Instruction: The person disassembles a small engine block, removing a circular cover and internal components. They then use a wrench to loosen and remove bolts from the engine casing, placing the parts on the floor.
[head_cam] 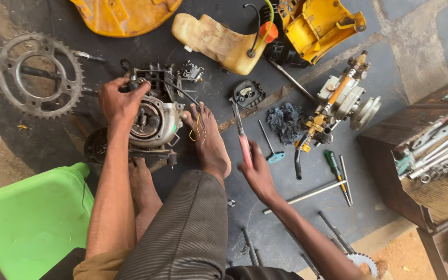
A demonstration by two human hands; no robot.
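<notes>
My left hand [120,101] grips the top left of a small engine block [157,115] that lies on the dark floor, with black wires running over it. Both of my bare feet brace the engine, one at its right side [209,142] and one below it [142,181]. My right hand [256,173] holds a pink-handled plier-like tool [242,135], its metal end pointing up toward a small black cover part [248,94]. A blue T-handle key [270,148] lies just right of that hand.
A large sprocket [38,72] lies at upper left, a cream fuel tank [216,42] and yellow housings [320,26] at the top. A pump assembly [338,101], screwdriver [333,163] and rods lie at right. A wooden box of wrenches [431,155] stands far right, a green plastic seat [32,218] lower left.
</notes>
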